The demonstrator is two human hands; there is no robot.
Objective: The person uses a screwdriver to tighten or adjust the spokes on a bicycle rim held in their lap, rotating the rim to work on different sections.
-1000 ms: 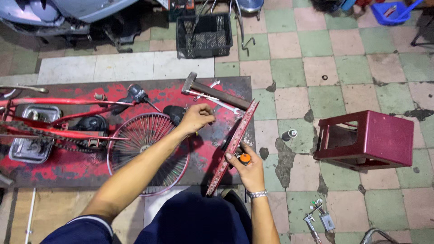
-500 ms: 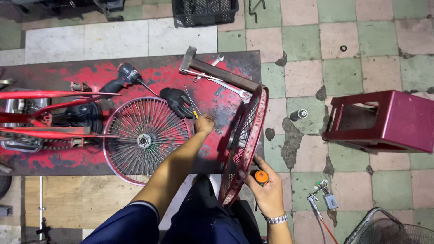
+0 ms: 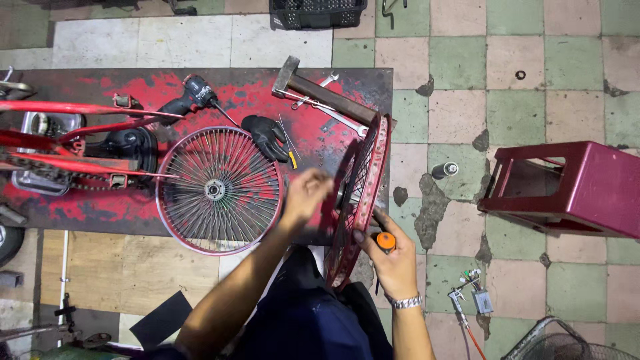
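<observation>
Hands apart: left hand [image 3: 305,193] blurred beside upright red wheel rim [image 3: 363,193], right hand [image 3: 393,263] gripping orange-handled screwdriver [image 3: 385,240]

No packages, labels, signs or screens appear anywhere in this workshop view.

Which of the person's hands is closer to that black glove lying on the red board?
Left. The left hand hovers just below-right of the black glove; the right hand is farther off, beyond the upright wheel rim.
</observation>
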